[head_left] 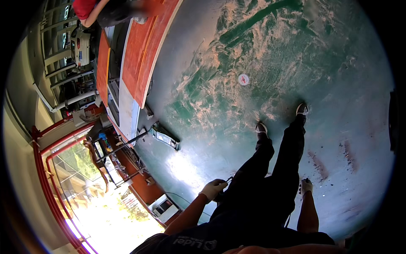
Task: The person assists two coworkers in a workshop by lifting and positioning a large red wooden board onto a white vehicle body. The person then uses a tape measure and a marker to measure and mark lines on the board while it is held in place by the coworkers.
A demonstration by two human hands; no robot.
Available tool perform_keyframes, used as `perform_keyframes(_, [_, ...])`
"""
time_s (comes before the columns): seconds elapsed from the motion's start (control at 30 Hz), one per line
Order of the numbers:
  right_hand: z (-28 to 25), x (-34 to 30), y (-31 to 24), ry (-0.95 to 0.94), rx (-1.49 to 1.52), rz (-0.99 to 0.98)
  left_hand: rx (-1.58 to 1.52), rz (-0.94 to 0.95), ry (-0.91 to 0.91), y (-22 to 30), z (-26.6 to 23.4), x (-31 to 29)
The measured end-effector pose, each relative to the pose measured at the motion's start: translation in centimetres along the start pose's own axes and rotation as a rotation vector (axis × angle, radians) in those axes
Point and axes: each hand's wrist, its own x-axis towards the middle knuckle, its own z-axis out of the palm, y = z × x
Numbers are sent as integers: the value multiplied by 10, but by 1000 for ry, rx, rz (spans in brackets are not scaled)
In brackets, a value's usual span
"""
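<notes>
A slim dark thing (229, 179) is held in the left hand (213, 189), just beside the left thigh. The fingers are curled around it, and one end is shown past the fingertips; the rest is hidden by the hand and lost against the dark trousers (249, 169), so its kind cannot be told. The right hand (305, 186) is hung low beside the right leg, its fingers seemingly bent; whether anything is pinched in it cannot be told. Both hands are covered by pale gloves, while the forearms are left bare.

Dark shoes (302, 109) with pale edges are planted on the green floor (338, 122). Ahead of them the floor is streaked with pale brown dust (228, 95), on which a small round disc (243, 79), white with red, is seen. To the right, darker dirt (318, 166) is scattered in short bands.

On the left, a floor jack (165, 137) is set near the end of a long red panel (139, 63). Beyond the panel, a pale car (81, 47) is seen. At the upper left, a red sleeve (83, 7) and bare forearm of a co-worker are shown. Below, a bright opening is bordered by a red frame (42, 169).
</notes>
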Motion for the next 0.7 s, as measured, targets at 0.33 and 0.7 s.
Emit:
perform_keyframes(0.33, [-43,86,54,28,-37,-165,-33,2,-2,66,69,22])
perform_keyframes(0.7, [-138,-82,-244,167,4,-504,-117,300,143,36,74,-28])
